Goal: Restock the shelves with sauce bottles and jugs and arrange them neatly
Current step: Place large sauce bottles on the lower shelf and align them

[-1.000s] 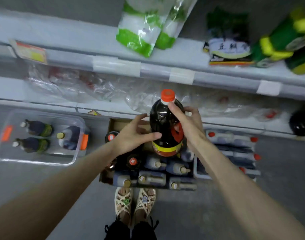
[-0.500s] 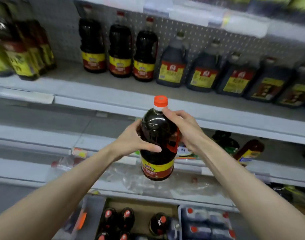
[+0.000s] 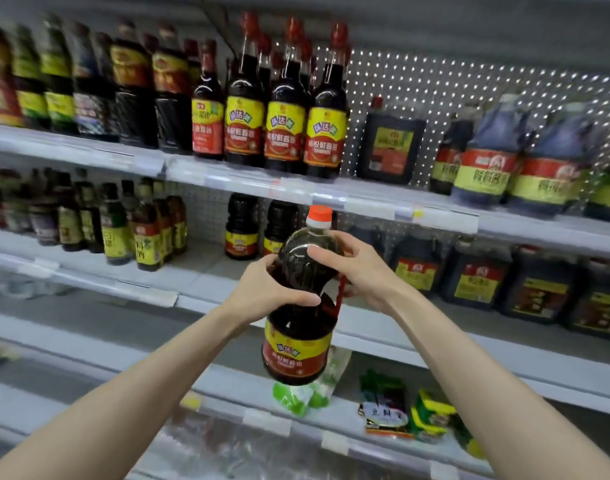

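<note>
Raised since half a second ago: the bottle [image 3: 298, 327] now sits level with the stocked tiers, and your view has tilted up. You hold it upright in mid-air, cap [image 3: 319, 216] on top, near you and clear of every shelf. Left hand [image 3: 265, 292] wraps the waist from the left, fingers curled round it. Right hand [image 3: 352, 268] clasps the shoulder from the right. Matching bottles [image 3: 242, 233] stand far and just left on the middle shelf [image 3: 203, 268]. Likely target: the gap beside them, straight ahead. Keep the long axis vertical.
</note>
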